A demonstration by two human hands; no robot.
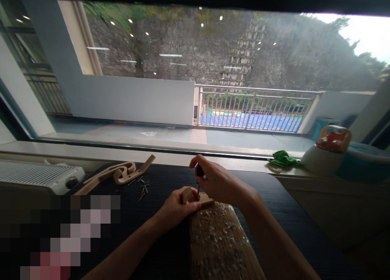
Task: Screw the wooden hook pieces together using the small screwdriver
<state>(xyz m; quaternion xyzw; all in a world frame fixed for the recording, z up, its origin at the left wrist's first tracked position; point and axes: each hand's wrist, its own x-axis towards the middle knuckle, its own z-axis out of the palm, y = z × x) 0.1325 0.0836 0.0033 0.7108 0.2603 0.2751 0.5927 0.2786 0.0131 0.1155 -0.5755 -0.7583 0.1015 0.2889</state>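
Observation:
My right hand [215, 178] is closed around the black handle of a screwdriver [200, 170]. Its thin shaft points down at a small pale wooden piece [206, 199]. My left hand [180, 204] grips that wooden piece from the left, fingers wrapped round its raised curved end. The piece rests at the far end of a thick wooden block [217, 239] whose top is rough and wrapped in something shiny. Whether a screw sits under the tip is too small to tell.
Several loose screws [144, 186] lie on the dark table [283, 215], beside curved wooden pieces [124, 172]. A radiator [39, 174] stands at the left. On the windowsill are a green cloth [284, 158] and a white bottle [323, 156] with an orange top. A large window rises behind.

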